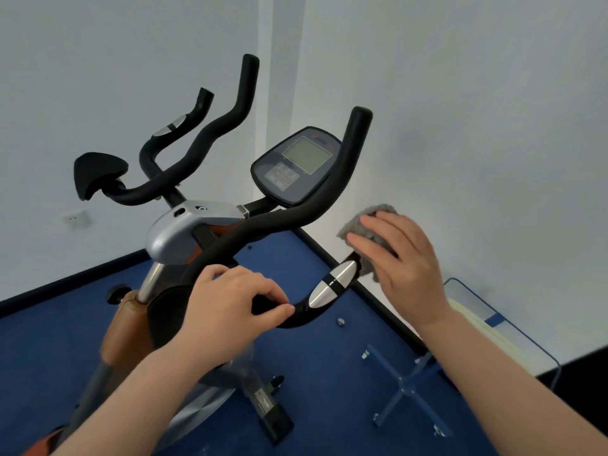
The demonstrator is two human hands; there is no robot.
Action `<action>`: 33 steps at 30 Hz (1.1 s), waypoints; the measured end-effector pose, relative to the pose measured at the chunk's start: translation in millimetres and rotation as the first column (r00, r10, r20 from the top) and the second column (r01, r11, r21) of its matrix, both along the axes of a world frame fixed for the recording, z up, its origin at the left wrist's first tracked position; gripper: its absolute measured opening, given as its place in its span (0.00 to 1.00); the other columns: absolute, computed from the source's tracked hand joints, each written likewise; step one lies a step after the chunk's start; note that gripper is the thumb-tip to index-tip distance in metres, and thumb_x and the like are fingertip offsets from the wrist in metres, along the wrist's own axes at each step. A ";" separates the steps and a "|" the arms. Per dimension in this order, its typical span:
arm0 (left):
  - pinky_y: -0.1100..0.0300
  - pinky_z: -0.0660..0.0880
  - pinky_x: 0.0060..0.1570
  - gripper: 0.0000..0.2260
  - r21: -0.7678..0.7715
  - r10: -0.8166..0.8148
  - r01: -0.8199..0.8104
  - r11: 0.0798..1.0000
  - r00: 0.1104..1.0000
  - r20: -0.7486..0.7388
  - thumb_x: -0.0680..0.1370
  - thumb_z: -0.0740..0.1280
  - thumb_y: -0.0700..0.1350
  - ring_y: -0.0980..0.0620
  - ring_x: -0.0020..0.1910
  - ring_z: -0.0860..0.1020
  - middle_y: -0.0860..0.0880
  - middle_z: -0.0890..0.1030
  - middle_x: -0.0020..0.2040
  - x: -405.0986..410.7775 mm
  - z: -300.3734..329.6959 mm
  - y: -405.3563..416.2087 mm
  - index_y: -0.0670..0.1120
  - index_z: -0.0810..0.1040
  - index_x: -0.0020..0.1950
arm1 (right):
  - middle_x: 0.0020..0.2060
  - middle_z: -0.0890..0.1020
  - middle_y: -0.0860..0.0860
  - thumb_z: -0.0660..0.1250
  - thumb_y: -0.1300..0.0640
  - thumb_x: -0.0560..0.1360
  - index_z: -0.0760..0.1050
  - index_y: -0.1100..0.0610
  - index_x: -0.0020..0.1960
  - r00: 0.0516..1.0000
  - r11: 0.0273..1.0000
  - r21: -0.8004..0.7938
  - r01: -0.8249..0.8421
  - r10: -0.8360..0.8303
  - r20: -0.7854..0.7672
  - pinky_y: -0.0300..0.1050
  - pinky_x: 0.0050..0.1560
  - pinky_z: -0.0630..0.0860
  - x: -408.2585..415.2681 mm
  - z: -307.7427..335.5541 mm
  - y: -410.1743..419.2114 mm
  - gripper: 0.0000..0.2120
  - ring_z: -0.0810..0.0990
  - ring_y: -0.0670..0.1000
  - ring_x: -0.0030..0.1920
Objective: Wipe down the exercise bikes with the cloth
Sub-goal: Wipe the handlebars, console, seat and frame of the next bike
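While the left hand (230, 297) pinched the handlebar (289, 222) just short of its silver sensor (334, 284), the right hand (399, 261) curled its grip around the grey cloth (365, 230) beyond that sensor, over the bar's end. Bunched that loosely, the cloth could probably slip off the curved bar and skip the sensor, and a hard push might swing the bike.

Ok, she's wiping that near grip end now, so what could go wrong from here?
1. The cloth is bunched over the handlebar end under the right hand; it may skip the silver sensor just below.
2. The left hand only pinches the bar lightly, so a hard wipe could rock the bike.
3. The console sits close; a wide swipe might hit its buttons.
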State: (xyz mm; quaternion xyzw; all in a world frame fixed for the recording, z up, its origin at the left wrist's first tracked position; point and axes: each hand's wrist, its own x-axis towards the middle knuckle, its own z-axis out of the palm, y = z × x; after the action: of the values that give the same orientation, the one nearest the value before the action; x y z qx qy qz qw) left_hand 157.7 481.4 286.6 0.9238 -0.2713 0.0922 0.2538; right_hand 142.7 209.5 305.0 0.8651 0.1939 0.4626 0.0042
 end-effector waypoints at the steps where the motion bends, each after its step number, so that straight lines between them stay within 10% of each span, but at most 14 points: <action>1: 0.61 0.58 0.56 0.15 -0.001 0.007 -0.007 1.000 1.000 0.003 0.70 0.59 0.70 0.68 0.47 0.74 0.68 0.78 0.38 0.1 -0.1 -0.6 0.64 0.80 0.40 | 0.58 0.80 0.59 0.68 0.68 0.76 0.82 0.61 0.57 1.000 0.998 0.067 0.011 -0.011 0.011 0.57 0.64 0.72 -0.5 -1.4 6.2 0.11 0.73 0.57 0.63; 10: 0.63 0.57 0.55 0.13 -0.007 0.026 -0.026 1.000 0.999 -0.020 0.69 0.62 0.69 0.68 0.48 0.74 0.68 0.79 0.38 0.4 1.6 -1.4 0.64 0.80 0.39 | 0.64 0.70 0.55 0.68 0.61 0.76 0.77 0.53 0.64 0.980 0.818 0.547 0.176 -0.093 -0.176 0.25 0.65 0.57 11.9 7.4 38.0 0.16 0.68 0.54 0.65; 20: 0.63 0.58 0.55 0.09 -0.027 0.033 -0.034 0.999 0.999 -0.034 0.70 0.67 0.67 0.69 0.46 0.74 0.69 0.79 0.37 0.1 1.9 -1.6 0.64 0.81 0.39 | 0.53 0.77 0.50 0.62 0.52 0.80 0.73 0.49 0.62 0.961 0.636 0.751 0.175 0.056 -0.272 0.46 0.56 0.76 15.3 24.8 28.8 0.11 0.77 0.47 0.52; 22: 0.62 0.59 0.55 0.11 -0.053 0.036 -0.037 0.998 0.999 -0.023 0.70 0.66 0.68 0.69 0.45 0.74 0.69 0.79 0.37 -0.3 0.7 -2.2 0.63 0.81 0.39 | 0.60 0.74 0.50 0.61 0.55 0.81 0.71 0.49 0.67 0.971 0.663 0.732 0.154 0.036 -0.237 0.34 0.60 0.71 -1.4 9.4 35.7 0.15 0.73 0.43 0.59; 26: 0.63 0.59 0.55 0.12 -0.078 0.027 -0.028 0.997 1.000 -0.015 0.69 0.64 0.69 0.68 0.45 0.75 0.69 0.79 0.37 1.3 0.1 -2.0 0.64 0.80 0.38 | 0.65 0.75 0.55 0.65 0.62 0.78 0.78 0.56 0.63 0.981 0.875 0.466 0.133 -0.049 -0.188 0.55 0.75 0.57 -1.1 3.9 33.0 0.15 0.69 0.56 0.70; 33: 0.66 0.67 0.52 0.08 -0.346 0.063 -0.067 0.936 0.998 -0.025 0.74 0.67 0.58 0.63 0.44 0.78 0.63 0.81 0.39 -0.8 -0.4 0.1 0.58 0.80 0.38 | 0.68 0.72 0.51 0.58 0.53 0.80 0.75 0.51 0.66 0.924 0.921 0.368 0.125 0.027 -0.382 0.53 0.77 0.45 -50.8 -34.0 73.1 0.17 0.64 0.51 0.74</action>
State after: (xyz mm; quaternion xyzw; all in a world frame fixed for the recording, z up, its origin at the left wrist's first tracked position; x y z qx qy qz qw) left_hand 156.9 481.5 286.3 0.8737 -0.2184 0.1406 0.4114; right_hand 91.9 282.6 271.0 0.9266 0.0740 0.3149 -0.1919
